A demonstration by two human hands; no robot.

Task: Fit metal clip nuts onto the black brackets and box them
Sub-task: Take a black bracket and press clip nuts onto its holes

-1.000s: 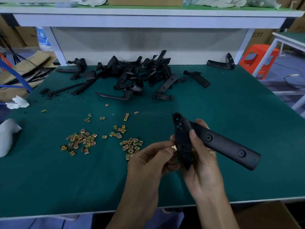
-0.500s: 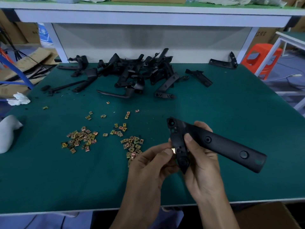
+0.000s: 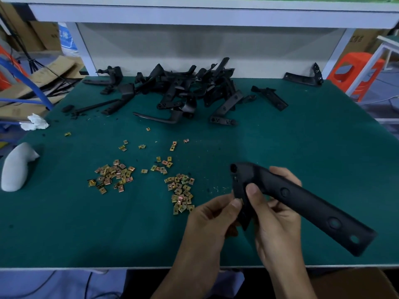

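My right hand [image 3: 278, 221] grips a long black bracket [image 3: 306, 203] near its angled end, thumb on top, with the long arm pointing down to the right. My left hand [image 3: 212, 221] pinches against the bracket's short leg; the clip nut seen earlier between its fingertips is hidden now. Loose brass-coloured clip nuts [image 3: 181, 193] lie in small piles left of my hands, and another pile of clip nuts [image 3: 114, 175] lies further left. A heap of black brackets [image 3: 190, 91] sits at the back of the green table [image 3: 302, 143].
A lone bracket [image 3: 304, 77] lies at the back right corner. A white glove-like object [image 3: 15, 167] and a crumpled white rag [image 3: 35, 124] lie at the left edge. A cardboard box [image 3: 354, 283] sits below the table's front edge, an orange stool [image 3: 354, 72] at the right.
The bracket has shifted slightly right and tilted, and my left thumb has closed over the spot where the brass nut was showing against the bracket's edge.
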